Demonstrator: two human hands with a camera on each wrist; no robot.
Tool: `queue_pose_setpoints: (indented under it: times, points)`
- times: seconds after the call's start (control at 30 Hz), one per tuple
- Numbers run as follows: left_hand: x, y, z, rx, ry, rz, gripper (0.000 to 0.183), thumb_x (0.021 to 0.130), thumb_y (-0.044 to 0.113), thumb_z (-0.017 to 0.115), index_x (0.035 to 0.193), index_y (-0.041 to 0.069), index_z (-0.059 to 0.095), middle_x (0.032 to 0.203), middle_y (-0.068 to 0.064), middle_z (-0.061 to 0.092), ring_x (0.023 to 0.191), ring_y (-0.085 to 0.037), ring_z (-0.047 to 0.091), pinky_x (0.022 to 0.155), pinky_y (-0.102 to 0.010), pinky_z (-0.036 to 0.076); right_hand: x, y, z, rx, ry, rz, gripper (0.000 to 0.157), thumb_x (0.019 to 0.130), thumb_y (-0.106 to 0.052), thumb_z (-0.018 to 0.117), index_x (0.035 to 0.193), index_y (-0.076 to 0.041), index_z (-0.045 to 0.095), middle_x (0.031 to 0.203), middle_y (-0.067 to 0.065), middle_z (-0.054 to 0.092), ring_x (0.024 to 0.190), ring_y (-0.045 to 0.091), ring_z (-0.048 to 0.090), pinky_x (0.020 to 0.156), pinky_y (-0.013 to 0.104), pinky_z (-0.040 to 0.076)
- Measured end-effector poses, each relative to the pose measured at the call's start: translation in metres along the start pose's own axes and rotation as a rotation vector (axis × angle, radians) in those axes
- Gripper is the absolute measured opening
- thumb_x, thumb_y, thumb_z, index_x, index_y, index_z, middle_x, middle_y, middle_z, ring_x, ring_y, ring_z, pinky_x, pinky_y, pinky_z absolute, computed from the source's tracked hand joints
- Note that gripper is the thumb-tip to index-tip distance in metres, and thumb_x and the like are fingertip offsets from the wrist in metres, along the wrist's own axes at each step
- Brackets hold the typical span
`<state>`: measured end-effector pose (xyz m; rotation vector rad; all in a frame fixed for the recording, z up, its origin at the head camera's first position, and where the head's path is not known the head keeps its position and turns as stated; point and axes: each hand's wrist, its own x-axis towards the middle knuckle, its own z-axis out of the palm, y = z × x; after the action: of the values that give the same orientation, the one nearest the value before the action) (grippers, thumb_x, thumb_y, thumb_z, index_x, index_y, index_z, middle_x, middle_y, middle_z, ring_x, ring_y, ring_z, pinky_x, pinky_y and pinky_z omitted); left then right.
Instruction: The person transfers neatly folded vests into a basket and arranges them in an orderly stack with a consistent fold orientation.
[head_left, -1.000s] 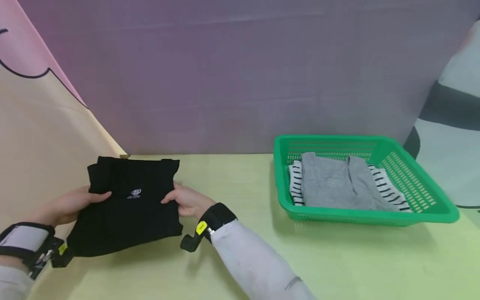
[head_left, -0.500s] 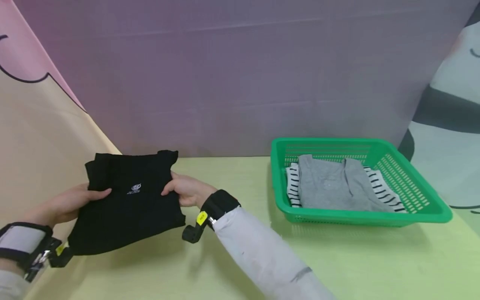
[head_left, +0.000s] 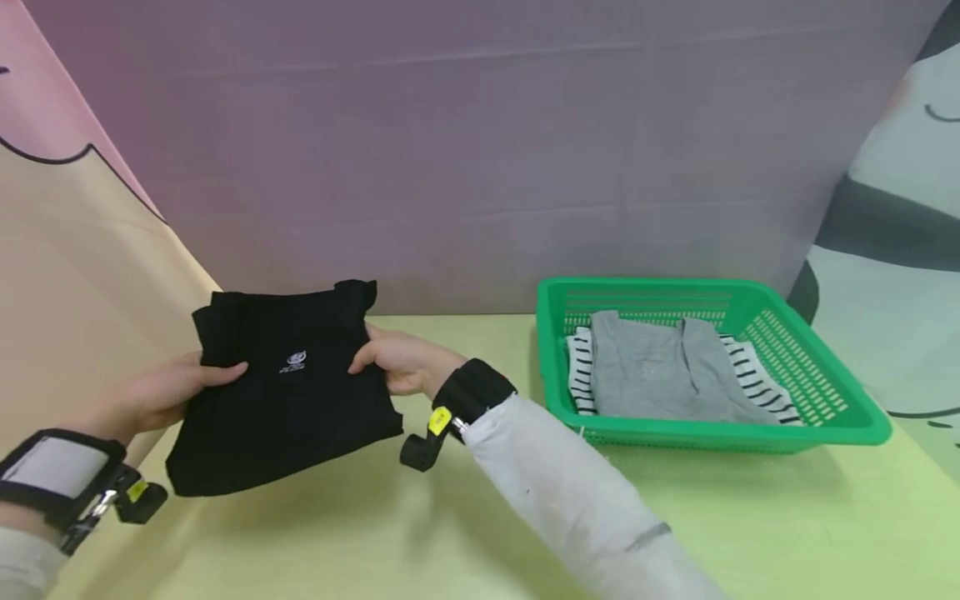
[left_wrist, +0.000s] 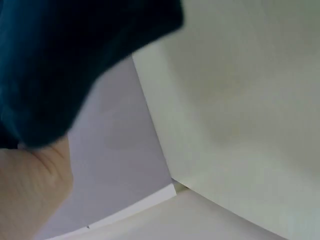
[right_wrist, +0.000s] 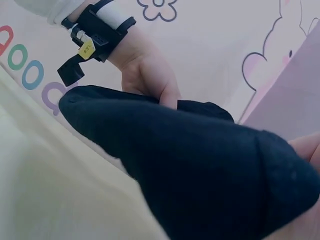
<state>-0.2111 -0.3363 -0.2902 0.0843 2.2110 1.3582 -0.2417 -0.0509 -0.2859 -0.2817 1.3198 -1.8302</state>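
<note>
Both hands hold a folded black shirt (head_left: 292, 417) with a small white print, raised over the table at the left of the head view. My left hand (head_left: 168, 387) grips its left side, thumb on top and fingers hidden beneath. My right hand (head_left: 408, 358) pinches the right edge, thumb in front. In the left wrist view the shirt (left_wrist: 65, 60) fills the upper left corner above part of the left hand (left_wrist: 35, 185). From the right wrist the shirt (right_wrist: 200, 160) shows edge-on, the left hand (right_wrist: 150, 75) behind it.
A green plastic basket (head_left: 712, 432) stands at the right on the pale yellow-green table (head_left: 465, 533). Inside it, a folded grey garment (head_left: 652, 375) lies on a black-and-white striped one (head_left: 757, 383). A purple-grey cloth backdrop (head_left: 450, 167) rises behind the table.
Both hands have carried the black shirt a little to the right and upward, still gripping it at both sides. The basket sits slightly further left in the head view as the camera turns.
</note>
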Motion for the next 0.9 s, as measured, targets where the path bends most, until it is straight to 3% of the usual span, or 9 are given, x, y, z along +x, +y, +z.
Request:
queue_pose_setpoints:
  times: [0.23, 0.5, 0.9]
  points:
    - [0.007, 0.012, 0.013, -0.078, -0.036, 0.052, 0.057, 0.102, 0.025, 0.041, 0.139, -0.005, 0.009, 0.100, 0.010, 0.063, 0.092, -0.012, 0.066, 0.081, -0.034, 0.055, -0.015, -0.006, -0.017, 0.007, 0.016, 0.011, 0.088, 0.087, 0.018, 0.031, 0.151, -0.037, 0.006, 0.150, 0.018, 0.028, 0.136, 0.036, 0.033, 0.112, 0.049, 0.029]
    - [0.010, 0.024, 0.028, -0.104, -0.024, 0.077, 0.071, 0.101, 0.025, 0.045, 0.146, 0.002, -0.005, 0.107, 0.012, 0.058, 0.096, -0.009, 0.064, 0.085, -0.033, 0.054, -0.030, -0.012, -0.030, -0.031, 0.022, 0.020, 0.085, 0.087, 0.017, 0.031, 0.151, -0.033, 0.008, 0.148, 0.018, 0.028, 0.135, 0.036, 0.033, 0.111, 0.050, 0.028]
    - [0.020, 0.040, 0.051, -0.145, -0.039, 0.087, 0.063, 0.101, 0.029, 0.046, 0.145, -0.002, 0.013, 0.106, 0.014, 0.061, 0.098, -0.006, 0.062, 0.086, -0.029, 0.052, -0.054, -0.023, -0.053, -0.086, 0.025, 0.014, 0.091, 0.086, 0.018, 0.032, 0.151, -0.037, -0.001, 0.154, 0.014, 0.022, 0.138, 0.036, 0.028, 0.113, 0.050, 0.026]
